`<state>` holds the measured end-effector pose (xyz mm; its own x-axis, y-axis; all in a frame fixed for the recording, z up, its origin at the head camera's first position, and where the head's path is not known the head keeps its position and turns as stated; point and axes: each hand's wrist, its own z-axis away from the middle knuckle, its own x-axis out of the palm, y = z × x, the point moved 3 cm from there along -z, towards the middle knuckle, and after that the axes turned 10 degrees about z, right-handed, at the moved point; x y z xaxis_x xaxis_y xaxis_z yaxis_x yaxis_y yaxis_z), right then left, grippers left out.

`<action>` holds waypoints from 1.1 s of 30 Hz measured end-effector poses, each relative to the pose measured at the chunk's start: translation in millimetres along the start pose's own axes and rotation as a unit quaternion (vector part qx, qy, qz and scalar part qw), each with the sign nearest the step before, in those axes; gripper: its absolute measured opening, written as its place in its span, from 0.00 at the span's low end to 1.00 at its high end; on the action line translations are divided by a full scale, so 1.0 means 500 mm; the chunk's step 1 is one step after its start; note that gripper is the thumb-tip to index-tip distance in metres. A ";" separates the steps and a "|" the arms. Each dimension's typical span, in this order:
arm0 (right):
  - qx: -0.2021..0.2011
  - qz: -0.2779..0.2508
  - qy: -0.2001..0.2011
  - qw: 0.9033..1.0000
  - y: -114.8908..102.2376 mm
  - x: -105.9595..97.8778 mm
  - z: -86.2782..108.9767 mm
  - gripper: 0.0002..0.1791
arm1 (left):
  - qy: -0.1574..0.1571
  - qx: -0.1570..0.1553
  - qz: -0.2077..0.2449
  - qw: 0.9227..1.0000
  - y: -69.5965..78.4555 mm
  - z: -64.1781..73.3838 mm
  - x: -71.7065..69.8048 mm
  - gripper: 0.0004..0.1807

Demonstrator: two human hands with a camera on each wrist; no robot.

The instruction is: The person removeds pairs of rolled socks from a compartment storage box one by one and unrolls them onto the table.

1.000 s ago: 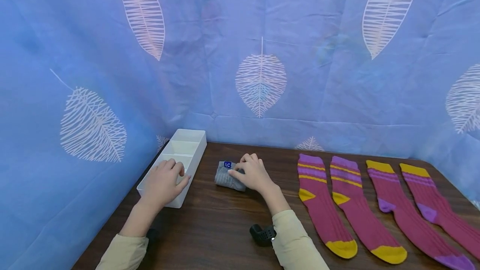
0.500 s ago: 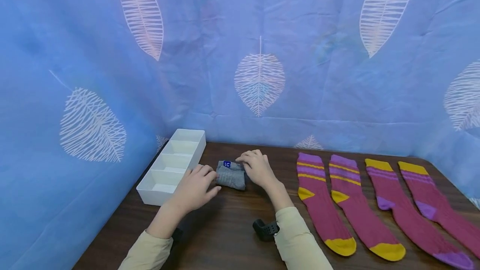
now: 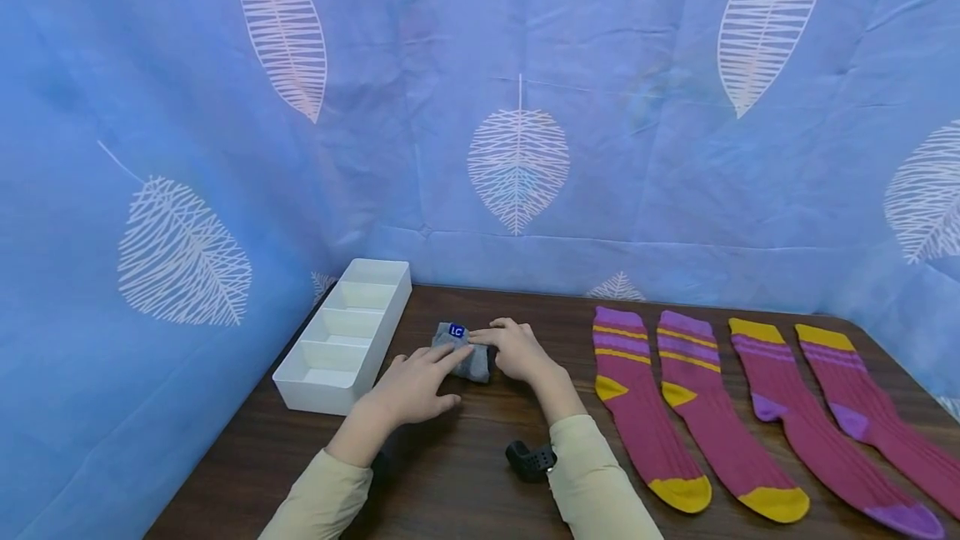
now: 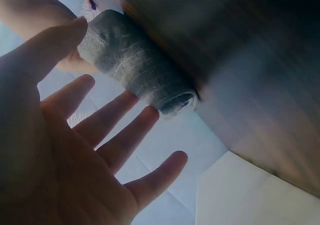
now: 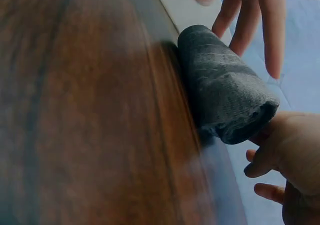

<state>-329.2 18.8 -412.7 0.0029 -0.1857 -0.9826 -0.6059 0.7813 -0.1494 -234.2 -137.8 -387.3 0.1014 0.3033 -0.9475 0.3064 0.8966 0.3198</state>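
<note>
A folded bundle of grey socks (image 3: 476,367) with a blue "LC" label lies on the dark wooden table. My left hand (image 3: 412,386) reaches over its near left side, fingers extended onto its top in the head view. In the left wrist view that hand's spread fingers are beside the grey bundle (image 4: 137,67). My right hand (image 3: 520,352) is at the bundle's right side, its fingertips at the upper edge near the label. The right wrist view shows the bundle (image 5: 225,82) as a thick roll, with no fingers wrapped round it.
A white box (image 3: 315,397) with several compartments stands to the left. On the right, two maroon socks (image 3: 645,440) with yellow toes and two maroon socks (image 3: 813,432) with purple toes lie flat. A blue leaf-patterned curtain (image 3: 420,148) hangs behind the table.
My left hand has moved right, from above the white box to the grey socks. My right hand has lifted slightly from its earlier hold and stays at the bundle's right side.
</note>
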 end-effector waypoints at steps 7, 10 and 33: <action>0.030 0.006 -0.025 0.999 -0.011 -0.001 0.001 0.29 | -0.013 -0.017 -0.024 0.999 0.003 -0.011 0.014 0.37; 0.048 0.013 -0.037 0.998 -0.021 -0.005 0.001 0.29 | -0.011 -0.023 -0.042 0.999 0.003 -0.012 0.013 0.35; -0.023 0.212 -0.043 0.976 -0.072 -0.033 0.084 0.16 | 0.045 -0.056 -0.047 0.996 -0.015 0.001 -0.006 0.21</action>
<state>-274.0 18.8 -395.6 -0.1909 0.2015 -0.9607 -0.6013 0.7496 0.2767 -236.1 -145.8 -386.8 -0.0093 0.2385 -0.9711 0.2027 0.9514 0.2317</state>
